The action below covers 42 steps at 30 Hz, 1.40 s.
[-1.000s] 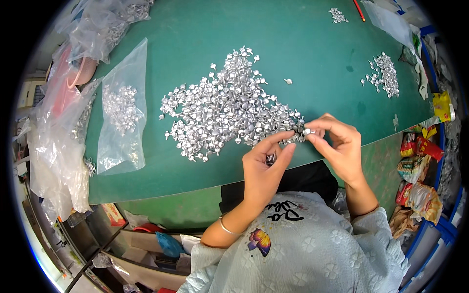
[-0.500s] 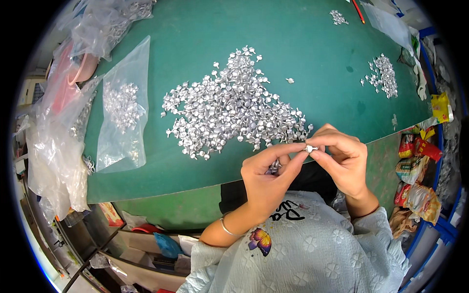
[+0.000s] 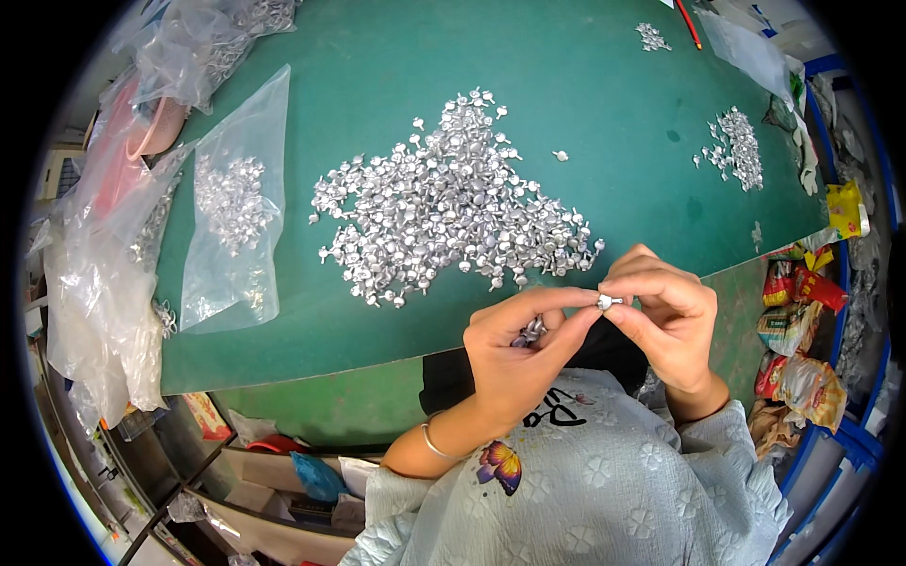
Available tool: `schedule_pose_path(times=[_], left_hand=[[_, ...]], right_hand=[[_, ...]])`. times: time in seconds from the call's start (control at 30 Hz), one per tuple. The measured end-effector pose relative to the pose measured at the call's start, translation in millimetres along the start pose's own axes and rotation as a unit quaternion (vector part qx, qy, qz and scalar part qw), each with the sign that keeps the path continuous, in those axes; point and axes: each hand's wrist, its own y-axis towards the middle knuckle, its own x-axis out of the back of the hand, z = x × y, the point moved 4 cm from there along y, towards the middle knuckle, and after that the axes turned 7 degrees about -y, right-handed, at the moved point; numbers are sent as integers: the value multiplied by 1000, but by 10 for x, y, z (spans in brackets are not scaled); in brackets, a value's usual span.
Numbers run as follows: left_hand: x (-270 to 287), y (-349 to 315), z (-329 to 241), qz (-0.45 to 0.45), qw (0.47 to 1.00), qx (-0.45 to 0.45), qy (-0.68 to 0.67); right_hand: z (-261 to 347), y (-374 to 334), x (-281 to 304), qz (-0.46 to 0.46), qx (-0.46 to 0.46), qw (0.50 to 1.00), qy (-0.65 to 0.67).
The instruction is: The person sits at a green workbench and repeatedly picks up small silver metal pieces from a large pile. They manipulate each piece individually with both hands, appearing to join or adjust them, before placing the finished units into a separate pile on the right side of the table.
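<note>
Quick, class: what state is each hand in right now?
Left hand: closed, pinching a silver round-headed metal piece, with similar loose pieces held inside its curled fingers.
Right hand: closed on the same metal piece.

From where I'm standing, a green table [image 3: 604, 85] is carrying a wide heap of small silvery metal pieces [image 3: 453, 212], and a stray piece [image 3: 561, 156] is lying just beside it. On the left, a clear plastic bag [image 3: 226, 300] is lying flat, holding more. Toward the right, a smaller pile [image 3: 743, 149] is sitting; farther off, a little cluster [image 3: 651, 38] is resting near a red pencil [image 3: 689, 25].
</note>
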Motion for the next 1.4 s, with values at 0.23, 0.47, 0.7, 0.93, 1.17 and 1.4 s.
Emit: schedule_pose_path(times=[0.23,0.47,0.7,0.93,1.17,1.4], left_hand=[[6,-8,71,14,993,70,-91],[-10,-59,185,20,948,208,-241],[-26,-77,192,35,936,220,-272],[-19,-89,171,11,937,221,-271],[-3,-101,139,-5,975,123,-185],[23,-113,18,-10,992,46,-114]], right_hand=[[53,6,3,3,14,1000,-11],[69,-14,-7,3,0,1000,-1],[114,-8,-19,5,20,1000,-13],[121,-14,-32,1,25,1000,-12],[144,-11,-32,0,47,998,-41],[86,-59,-48,-7,2,999,54]])
